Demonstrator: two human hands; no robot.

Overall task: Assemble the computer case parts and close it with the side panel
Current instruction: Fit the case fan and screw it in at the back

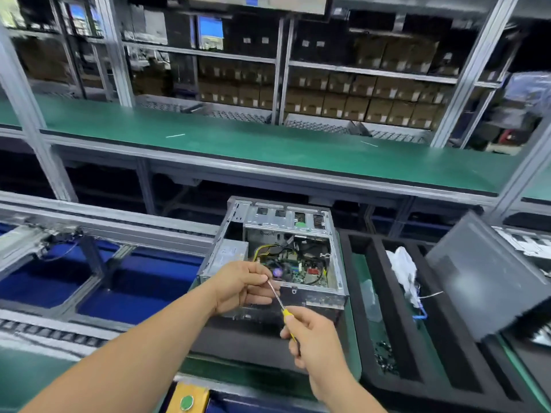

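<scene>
I am holding a screwdriver (281, 307) over the near edge of the open computer case (275, 257) lying on the table (356, 338). My right hand (313, 338) is wrapping its grip round the yellow handle; my left hand (244, 286) is pinching the metal tip.

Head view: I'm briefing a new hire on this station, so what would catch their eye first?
First, the open case at centre, its board and wires exposed. Just in front of it, the right hand grips a yellow-handled screwdriver while the left hand pinches its tip. To the right, a dark panel leans over a black tray holding screws.
</scene>
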